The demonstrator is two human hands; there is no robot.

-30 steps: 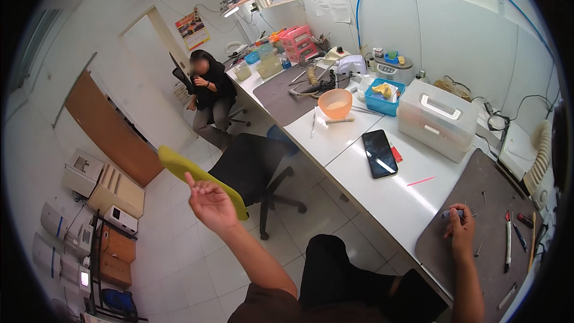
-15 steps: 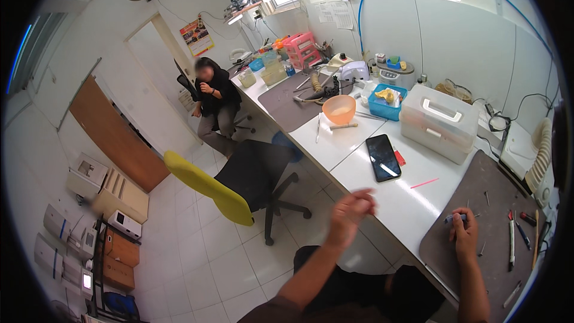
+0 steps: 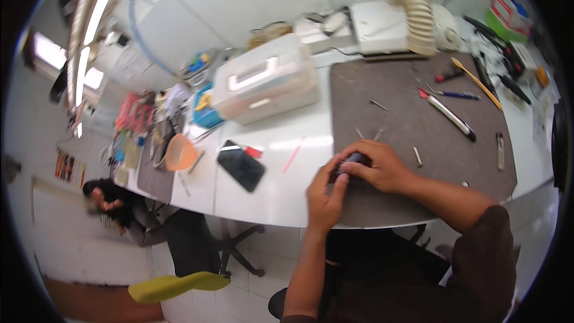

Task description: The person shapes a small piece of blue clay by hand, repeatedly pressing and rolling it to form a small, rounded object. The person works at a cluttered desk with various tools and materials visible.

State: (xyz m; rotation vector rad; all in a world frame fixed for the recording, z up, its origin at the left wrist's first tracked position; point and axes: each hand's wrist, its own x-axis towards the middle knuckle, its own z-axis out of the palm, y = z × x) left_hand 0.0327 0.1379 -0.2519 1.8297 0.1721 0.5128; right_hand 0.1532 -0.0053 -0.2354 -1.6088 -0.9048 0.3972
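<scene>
Both my hands meet over the near left part of a brown mat (image 3: 359, 96). Between their fingertips is a small blue-grey object (image 3: 357, 160), mostly covered, so its kind cannot be made out. My right hand (image 3: 382, 167) is closed around it, thumb pressed on its near side. My left hand (image 3: 326, 194) pinches at its left side with curled fingers. Just beyond the fingers lie small metal pins (image 3: 379, 134). Another small pin (image 3: 418, 157) rests right of my right hand, and a short metal bit (image 3: 378, 106) lies farther back.
A white-and-black pen-like tool (image 3: 451, 118), a blue pen (image 3: 459, 95) and a wooden stick (image 3: 478, 87) lie right. Leftward are a pink stick (image 3: 294, 154), phone (image 3: 241, 165), lidded plastic case (image 3: 269, 84) and orange bowl (image 3: 181, 152). A ribbed hose (image 3: 412, 12) stands behind; a person (image 3: 110, 203) sits far left.
The view has swung right toward the mat. My left hand, earlier raised off the table's edge, has come over to my right hand and now touches the blue-grey object.
</scene>
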